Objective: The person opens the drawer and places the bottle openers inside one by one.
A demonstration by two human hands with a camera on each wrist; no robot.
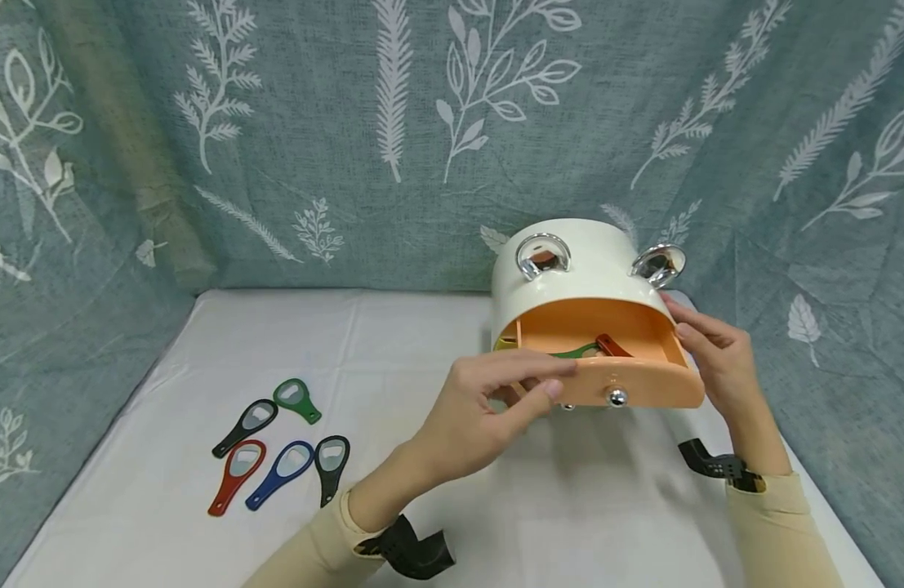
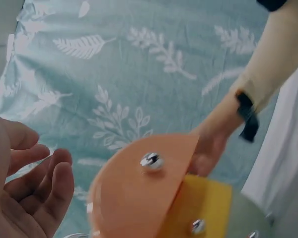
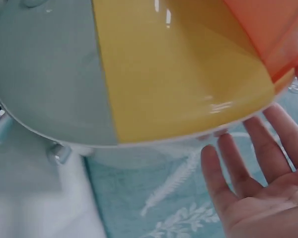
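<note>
A cream rounded cabinet (image 1: 584, 253) with silver ear-like rings stands at the right, its orange top drawer (image 1: 653, 390) pulled out. Inside lie a green piece (image 1: 578, 351) and a red one (image 1: 613, 345), partly hidden by the drawer front. My left hand (image 1: 481, 416) is at the drawer's front left, thumb and fingers extended; in the left wrist view its loosely bent fingers (image 2: 59, 193) hold nothing. Against the cabinet's right side rests my right hand (image 1: 723, 367), its fingers fairly straight along the shell in the right wrist view.
On the white tabletop (image 1: 393, 351) at left lie several paddle-shaped bottle openers: green (image 1: 296, 398), red (image 1: 238, 474), blue (image 1: 281, 474) and dark ones (image 1: 332, 465). Yellow (image 3: 179, 74) and grey-green (image 3: 49, 74) drawer fronts sit below the orange drawer. A leaf-patterned curtain (image 1: 334, 122) surrounds the table.
</note>
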